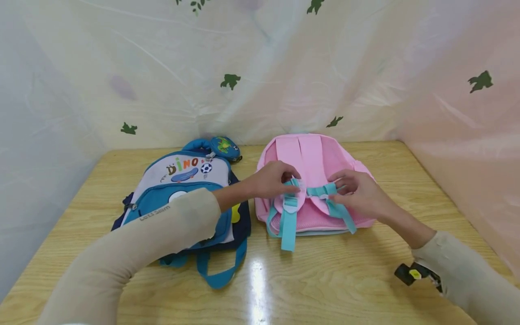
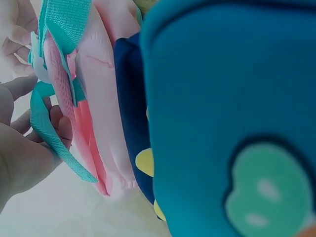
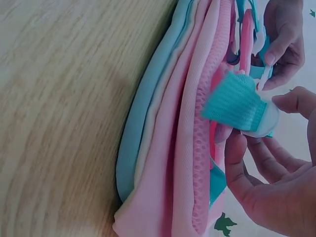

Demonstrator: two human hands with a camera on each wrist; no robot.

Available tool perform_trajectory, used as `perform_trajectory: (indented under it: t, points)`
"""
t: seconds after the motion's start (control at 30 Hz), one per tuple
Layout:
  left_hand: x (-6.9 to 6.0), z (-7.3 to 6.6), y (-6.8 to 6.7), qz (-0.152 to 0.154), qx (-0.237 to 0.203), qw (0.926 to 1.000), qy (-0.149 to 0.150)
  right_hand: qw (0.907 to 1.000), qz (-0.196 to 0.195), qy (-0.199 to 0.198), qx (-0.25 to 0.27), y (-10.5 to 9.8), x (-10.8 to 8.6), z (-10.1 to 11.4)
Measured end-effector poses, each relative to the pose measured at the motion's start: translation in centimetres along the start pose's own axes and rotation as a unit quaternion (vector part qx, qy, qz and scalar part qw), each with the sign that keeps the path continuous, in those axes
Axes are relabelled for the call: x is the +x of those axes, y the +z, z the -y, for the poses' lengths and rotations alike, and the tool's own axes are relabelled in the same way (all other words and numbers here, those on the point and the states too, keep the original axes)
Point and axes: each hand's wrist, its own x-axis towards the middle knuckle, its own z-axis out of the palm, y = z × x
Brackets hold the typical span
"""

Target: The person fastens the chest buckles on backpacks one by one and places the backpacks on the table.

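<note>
Beige sleeves (image 1: 158,239) enter lower left and lower right of the head frame; small black device with a yellow patch (image 1: 415,273) at the right cuff. Wood tabletop (image 1: 325,284) underneath. Blue-and-white DINO backpack (image 1: 191,175) lies left of centre, face up, partly behind the left sleeve, loop of webbing (image 1: 221,279) toward lower centre. Pink backpack (image 1: 312,169), the one being handled, sits just right of centre, strap side up. Left hand (image 1: 273,179): fingers narrow, pinching the left teal strap (image 1: 289,230) near its upper end, tail hanging down. Right hand (image 1: 361,193): thumb and fingers close together, pinching a white buckle (image 3: 267,118) on the right teal strap (image 1: 343,214). Round dino pouch (image 1: 225,148) at the DINO bag's top. Pale sheet with green leaf shapes (image 1: 230,81) fills the background.
</note>
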Motion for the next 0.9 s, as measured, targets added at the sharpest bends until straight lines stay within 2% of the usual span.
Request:
perform_trajectory:
  t: [0.1,0.2,0.33,0.5,0.73,0.9]
  points:
    - [-0.1,0.0,-0.2,0.0,-0.007,1.0,-0.004,0.9999,0.001,-0.01,0.01,-0.4,0.0,0.1]
    - [-0.2,0.0,-0.5,-0.003,-0.014,0.9999,-0.007,0.9998,0.004,-0.02,-0.003,-0.6,0.0,0.2]
    - [-0.4,0.0,-0.6,-0.006,-0.016,0.9998,-0.008,0.9976,0.009,-0.045,-0.053,-0.5,0.2,0.3]
    - [-0.5,0.0,-0.7,0.002,-0.009,0.9998,-0.017,0.9905,0.03,-0.066,-0.117,0.3,0.5,0.1]
    - [-0.7,0.1,-0.7,0.006,-0.004,0.9997,-0.023,0.9808,0.061,-0.095,-0.159,1.2,1.0,-0.1]
    - [-0.8,0.1,-0.7,0.01,-0.002,0.9996,-0.025,0.9794,0.064,-0.086,-0.171,1.5,1.5,-0.3]
